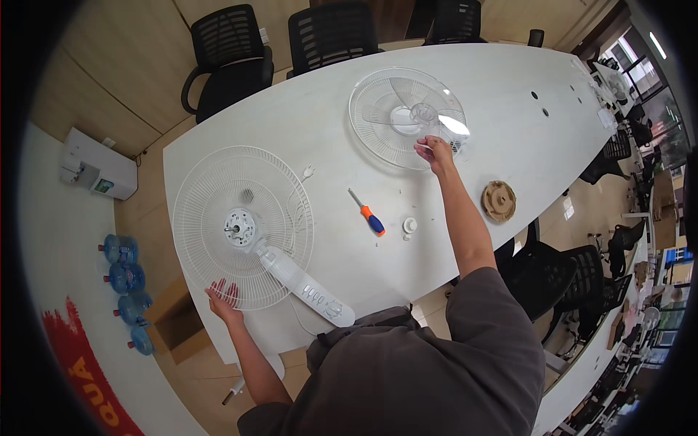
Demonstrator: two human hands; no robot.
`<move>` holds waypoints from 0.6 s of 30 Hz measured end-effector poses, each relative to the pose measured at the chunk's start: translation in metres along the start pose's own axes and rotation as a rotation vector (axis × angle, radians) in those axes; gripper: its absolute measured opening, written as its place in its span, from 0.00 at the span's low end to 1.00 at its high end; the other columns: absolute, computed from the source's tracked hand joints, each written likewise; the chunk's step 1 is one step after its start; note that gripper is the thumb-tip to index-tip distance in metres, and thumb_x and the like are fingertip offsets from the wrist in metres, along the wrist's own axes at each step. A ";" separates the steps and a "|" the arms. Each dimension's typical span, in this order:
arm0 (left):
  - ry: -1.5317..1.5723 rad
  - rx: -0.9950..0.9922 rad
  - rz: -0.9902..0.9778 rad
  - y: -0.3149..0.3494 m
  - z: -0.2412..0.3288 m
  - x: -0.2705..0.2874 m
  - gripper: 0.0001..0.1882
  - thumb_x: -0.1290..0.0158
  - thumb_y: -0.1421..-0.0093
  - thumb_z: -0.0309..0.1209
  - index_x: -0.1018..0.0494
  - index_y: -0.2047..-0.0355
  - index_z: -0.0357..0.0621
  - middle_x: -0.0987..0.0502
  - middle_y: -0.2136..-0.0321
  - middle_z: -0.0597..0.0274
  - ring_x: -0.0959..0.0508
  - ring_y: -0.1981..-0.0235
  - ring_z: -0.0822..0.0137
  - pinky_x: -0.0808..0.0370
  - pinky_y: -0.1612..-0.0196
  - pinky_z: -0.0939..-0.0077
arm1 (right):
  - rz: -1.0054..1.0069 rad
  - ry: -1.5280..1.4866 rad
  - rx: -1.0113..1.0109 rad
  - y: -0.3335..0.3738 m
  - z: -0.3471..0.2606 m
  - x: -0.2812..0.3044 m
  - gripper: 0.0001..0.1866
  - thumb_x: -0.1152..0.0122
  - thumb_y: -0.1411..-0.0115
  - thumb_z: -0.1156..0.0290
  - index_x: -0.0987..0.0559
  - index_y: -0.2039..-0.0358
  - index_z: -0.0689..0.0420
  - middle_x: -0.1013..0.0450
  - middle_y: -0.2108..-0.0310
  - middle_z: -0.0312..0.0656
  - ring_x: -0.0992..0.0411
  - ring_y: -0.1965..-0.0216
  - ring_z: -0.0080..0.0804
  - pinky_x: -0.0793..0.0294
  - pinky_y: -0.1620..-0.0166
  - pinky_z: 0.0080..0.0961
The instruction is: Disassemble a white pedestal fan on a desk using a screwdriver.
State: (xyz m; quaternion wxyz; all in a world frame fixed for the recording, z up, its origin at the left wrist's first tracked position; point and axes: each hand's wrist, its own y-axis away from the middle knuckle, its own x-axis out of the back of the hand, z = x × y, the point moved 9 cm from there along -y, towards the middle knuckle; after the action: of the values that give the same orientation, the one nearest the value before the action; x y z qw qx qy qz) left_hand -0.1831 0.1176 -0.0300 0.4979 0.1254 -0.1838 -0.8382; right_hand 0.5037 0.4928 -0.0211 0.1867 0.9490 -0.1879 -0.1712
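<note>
A fan body lies at the left of the table, with its white wire rear grille [193, 211], bare motor shaft [234, 229] and white control column [298, 280]. My left hand [227, 305] is at the grille's near-left edge, its spread fingers showing through the wires. A round front grille [363, 138] lies at the far middle, and a clear plastic fan blade [407, 91] rests on it. Over that grille's near edge, close to the blade, is my right hand [438, 154], its fingers bent but apart. Whether it touches the blade is hard to see.
Between the fan parts lie an orange-and-blue screwdriver [369, 218], a small white cap [410, 224] and several tiny screws. A brown round moulded piece [499, 201] sits near the right edge. A white plug [308, 171] lies by the rear grille. Black chairs [333, 36] border the table.
</note>
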 end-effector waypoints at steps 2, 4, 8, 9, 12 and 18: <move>-0.030 -0.006 0.008 0.000 0.002 0.000 0.33 0.59 0.32 0.55 0.35 0.43 0.37 0.25 0.50 0.51 0.21 0.59 0.51 0.21 0.59 0.60 | 0.000 -0.007 -0.056 -0.020 0.014 0.007 0.09 0.53 0.34 0.75 0.28 0.56 0.63 0.24 0.61 0.48 0.22 0.63 0.43 0.18 0.60 0.32; -0.054 -0.013 0.023 0.003 0.004 0.002 0.33 0.59 0.32 0.56 0.35 0.43 0.38 0.25 0.50 0.51 0.21 0.59 0.52 0.21 0.59 0.60 | 0.007 0.033 -0.080 -0.041 0.031 0.008 0.08 0.52 0.34 0.75 0.28 0.56 0.62 0.24 0.61 0.48 0.22 0.63 0.43 0.18 0.60 0.32; -0.111 -0.003 0.042 0.001 0.003 0.006 0.33 0.60 0.32 0.56 0.35 0.43 0.39 0.24 0.51 0.52 0.21 0.60 0.54 0.21 0.60 0.62 | 0.025 0.112 -0.162 -0.070 0.054 0.010 0.10 0.49 0.34 0.73 0.28 0.53 0.59 0.24 0.58 0.48 0.23 0.59 0.41 0.20 0.58 0.34; -0.129 0.001 0.053 0.002 0.003 0.010 0.33 0.60 0.32 0.56 0.35 0.43 0.39 0.24 0.51 0.52 0.21 0.61 0.55 0.21 0.61 0.63 | 0.006 0.104 -0.197 -0.072 0.060 0.003 0.14 0.46 0.35 0.71 0.28 0.49 0.59 0.24 0.56 0.48 0.24 0.57 0.42 0.21 0.56 0.37; -0.167 -0.011 0.071 -0.002 0.001 0.020 0.33 0.61 0.32 0.56 0.34 0.43 0.39 0.23 0.53 0.52 0.21 0.61 0.56 0.22 0.61 0.64 | 0.124 0.133 -0.136 -0.076 0.061 -0.001 0.28 0.37 0.40 0.63 0.31 0.42 0.60 0.25 0.53 0.48 0.26 0.52 0.45 0.26 0.51 0.39; -0.015 0.002 0.067 -0.013 -0.007 0.031 0.31 0.61 0.31 0.54 0.32 0.45 0.40 0.22 0.54 0.53 0.21 0.61 0.57 0.21 0.61 0.66 | 0.376 0.688 0.491 -0.062 0.009 0.015 0.27 0.33 0.44 0.61 0.24 0.49 0.64 0.23 0.58 0.48 0.25 0.55 0.36 0.28 0.50 0.27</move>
State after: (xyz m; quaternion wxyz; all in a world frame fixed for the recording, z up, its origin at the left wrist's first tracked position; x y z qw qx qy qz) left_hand -0.2049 0.0950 -0.0427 0.5240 0.1135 -0.1924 -0.8219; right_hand 0.5315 0.5367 -0.0591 0.0356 0.9163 -0.3186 0.2402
